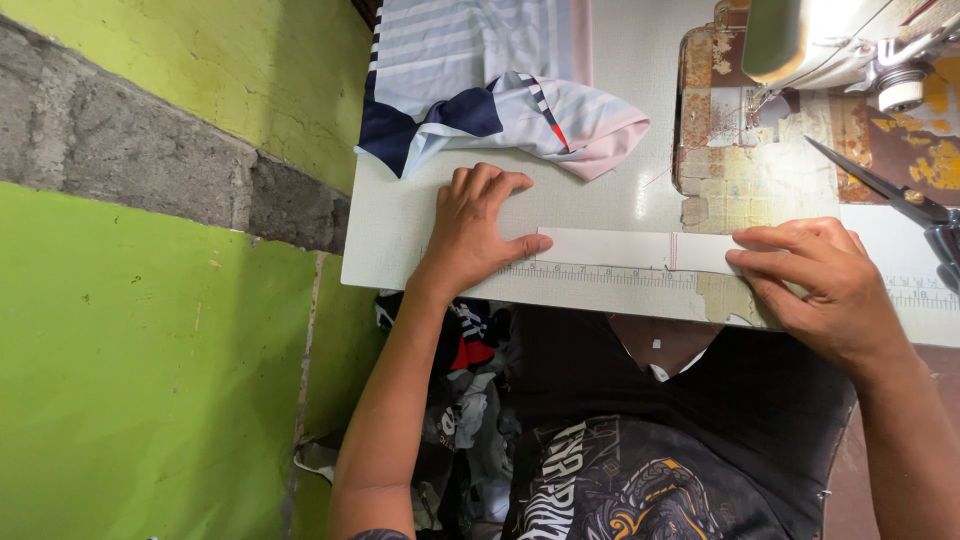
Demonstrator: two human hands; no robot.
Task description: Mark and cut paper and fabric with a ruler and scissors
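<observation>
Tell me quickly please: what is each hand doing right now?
Left hand: open, flat on the table, thumb at the end of the white strip.
Right hand: open, fingertips pressing the strip's other end; grasps nothing.

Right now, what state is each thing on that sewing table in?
White strip: flat along the ruler markings, pinned at both ends.
Left hand: fingers spread, pressing the strip's left end.
Right hand: pressing its right end.
Striped fabric: crumpled, untouched.
Scissors: lying untouched.
</observation>
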